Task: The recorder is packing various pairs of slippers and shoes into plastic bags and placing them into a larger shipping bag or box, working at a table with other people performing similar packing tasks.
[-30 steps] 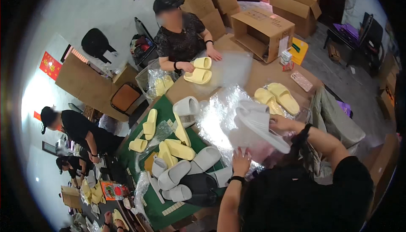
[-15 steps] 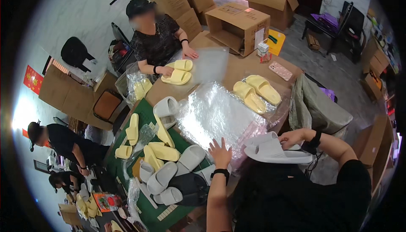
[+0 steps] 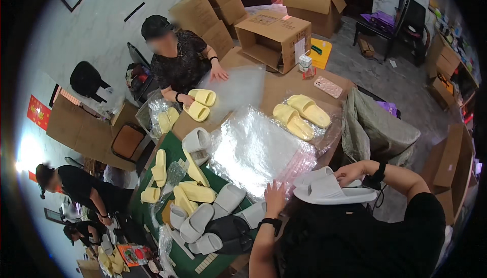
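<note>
A pair of light grey slippers (image 3: 324, 189), one pressed against the other, is held at the right front by my right hand (image 3: 350, 173), its fingers closed at the foot openings. My left hand (image 3: 275, 198) lies open, fingers stretched out, at the near edge of a stack of clear plastic bags (image 3: 256, 148); whether it touches the top bag I cannot tell. Behind the stack, a yellow pair of slippers (image 3: 302, 115) rests on clear plastic. Loose grey slippers (image 3: 197, 222) and yellow slippers (image 3: 198, 192) lie on the green mat (image 3: 175, 143) to the left.
Across the table a person (image 3: 177, 57) handles yellow slippers (image 3: 201, 104) beside a flat plastic bag. An open carton (image 3: 274, 37), a phone (image 3: 328, 87) and a small box (image 3: 305, 63) stand at the back. A covered bulky thing (image 3: 375, 128) borders the table's right side. Black slippers (image 3: 225, 233) lie nearest me.
My left hand has moved down and right toward the bags' near edge. The grey pair in my right hand barely shifts. The person opposite has turned their yellow slippers, and the whole view has shifted slightly.
</note>
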`<move>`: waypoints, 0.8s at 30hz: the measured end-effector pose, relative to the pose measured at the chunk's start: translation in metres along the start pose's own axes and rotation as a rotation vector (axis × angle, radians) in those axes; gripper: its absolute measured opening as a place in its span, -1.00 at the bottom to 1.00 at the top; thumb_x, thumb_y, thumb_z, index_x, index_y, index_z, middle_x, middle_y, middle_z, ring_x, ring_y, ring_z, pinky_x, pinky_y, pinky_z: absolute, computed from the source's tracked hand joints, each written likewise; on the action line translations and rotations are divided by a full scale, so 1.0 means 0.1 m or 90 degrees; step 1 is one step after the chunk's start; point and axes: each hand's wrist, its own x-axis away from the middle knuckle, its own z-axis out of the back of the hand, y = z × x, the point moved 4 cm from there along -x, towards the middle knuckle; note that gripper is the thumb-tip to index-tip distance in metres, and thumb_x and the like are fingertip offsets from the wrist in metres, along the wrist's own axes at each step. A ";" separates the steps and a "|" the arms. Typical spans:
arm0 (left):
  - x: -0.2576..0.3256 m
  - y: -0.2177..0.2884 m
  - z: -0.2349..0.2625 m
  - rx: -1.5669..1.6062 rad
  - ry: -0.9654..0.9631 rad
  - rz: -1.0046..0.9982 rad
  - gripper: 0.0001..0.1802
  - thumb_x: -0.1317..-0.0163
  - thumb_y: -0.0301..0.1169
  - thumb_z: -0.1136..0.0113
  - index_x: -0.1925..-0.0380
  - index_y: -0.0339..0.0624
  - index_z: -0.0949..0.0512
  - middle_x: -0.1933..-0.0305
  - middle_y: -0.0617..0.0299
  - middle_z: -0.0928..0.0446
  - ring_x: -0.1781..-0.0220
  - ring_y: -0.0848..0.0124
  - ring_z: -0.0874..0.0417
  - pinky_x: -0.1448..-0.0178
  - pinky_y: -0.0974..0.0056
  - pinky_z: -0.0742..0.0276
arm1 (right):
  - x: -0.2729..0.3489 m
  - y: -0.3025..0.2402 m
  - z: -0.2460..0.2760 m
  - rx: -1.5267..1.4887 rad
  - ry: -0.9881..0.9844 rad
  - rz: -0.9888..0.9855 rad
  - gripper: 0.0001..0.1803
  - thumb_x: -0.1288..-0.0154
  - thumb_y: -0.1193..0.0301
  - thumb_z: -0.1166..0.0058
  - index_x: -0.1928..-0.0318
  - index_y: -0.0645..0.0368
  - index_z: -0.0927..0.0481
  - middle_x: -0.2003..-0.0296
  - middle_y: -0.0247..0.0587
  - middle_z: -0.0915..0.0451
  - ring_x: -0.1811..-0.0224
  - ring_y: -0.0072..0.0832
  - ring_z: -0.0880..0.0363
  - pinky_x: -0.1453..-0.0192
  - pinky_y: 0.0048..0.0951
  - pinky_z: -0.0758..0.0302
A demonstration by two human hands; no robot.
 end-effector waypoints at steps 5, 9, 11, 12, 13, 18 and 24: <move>-0.14 -0.10 0.62 0.295 0.189 0.207 -0.71 -0.23 -0.30 0.03 0.17 -0.21 -0.56 0.02 -0.03 -0.50 -0.02 0.03 -0.47 -0.07 0.12 -0.38 | -0.04 -0.26 -0.13 0.095 -0.046 0.075 -0.54 -0.19 0.42 -0.08 -0.11 0.25 -0.41 -0.04 -0.25 -0.47 -0.08 -0.53 -0.34 -0.18 -0.49 -0.24; -0.16 -0.07 0.92 0.281 0.304 0.230 -0.76 -0.23 -0.38 0.01 0.22 -0.25 -0.57 0.23 -0.02 -0.59 0.18 0.08 -0.58 0.08 0.15 -0.45 | -0.23 -0.32 -0.19 0.130 -0.100 0.141 -0.53 -0.19 0.45 -0.05 -0.13 0.28 -0.37 -0.07 -0.21 -0.45 -0.10 -0.52 -0.33 -0.21 -0.47 -0.22; -0.15 -0.13 0.88 0.343 0.283 0.293 -0.76 -0.25 -0.38 0.01 0.20 -0.26 -0.56 0.29 -0.02 -0.60 0.25 0.10 -0.61 0.12 0.15 -0.48 | -0.33 -0.40 -0.24 0.073 -0.127 0.168 -0.52 -0.19 0.45 -0.04 -0.14 0.30 -0.35 -0.07 -0.20 -0.44 -0.11 -0.52 -0.33 -0.21 -0.47 -0.22; -0.15 -0.16 0.86 0.400 0.284 0.299 -0.75 -0.26 -0.37 0.01 0.19 -0.26 -0.56 0.29 -0.02 -0.60 0.26 0.13 -0.62 0.14 0.17 -0.49 | -0.36 -0.48 -0.24 0.168 -0.134 0.186 -0.50 -0.17 0.46 -0.04 -0.14 0.33 -0.34 -0.08 -0.18 -0.43 -0.12 -0.50 -0.33 -0.22 -0.47 -0.22; -0.14 -0.18 0.83 0.457 0.285 0.303 -0.75 -0.28 -0.36 0.02 0.18 -0.26 -0.56 0.30 -0.01 -0.61 0.27 0.16 -0.63 0.15 0.20 -0.50 | -0.38 -0.54 -0.25 0.141 -0.133 0.174 -0.49 -0.15 0.52 -0.02 -0.14 0.35 -0.33 -0.10 -0.18 -0.39 -0.15 -0.49 -0.29 -0.23 -0.47 -0.20; -0.11 -0.22 0.85 0.499 0.240 0.287 -0.74 -0.27 -0.35 0.00 0.15 -0.25 -0.55 0.32 0.00 -0.62 0.29 0.31 -0.65 0.18 0.32 -0.49 | -0.47 -0.75 -0.22 0.103 -0.111 0.220 -0.48 -0.08 0.66 0.04 -0.13 0.39 -0.31 -0.13 -0.19 -0.31 -0.21 -0.47 -0.22 -0.26 -0.48 -0.16; -0.04 -0.40 0.62 0.621 0.257 0.287 -0.81 -0.21 -0.40 -0.07 0.31 -0.33 -0.54 0.42 0.02 -0.61 0.38 0.31 -0.64 0.25 0.34 -0.48 | -0.56 -1.04 -0.15 0.302 -0.037 0.306 -0.53 -0.13 0.47 -0.02 -0.10 0.28 -0.39 -0.10 -0.17 -0.40 -0.14 -0.45 -0.32 -0.22 -0.48 -0.23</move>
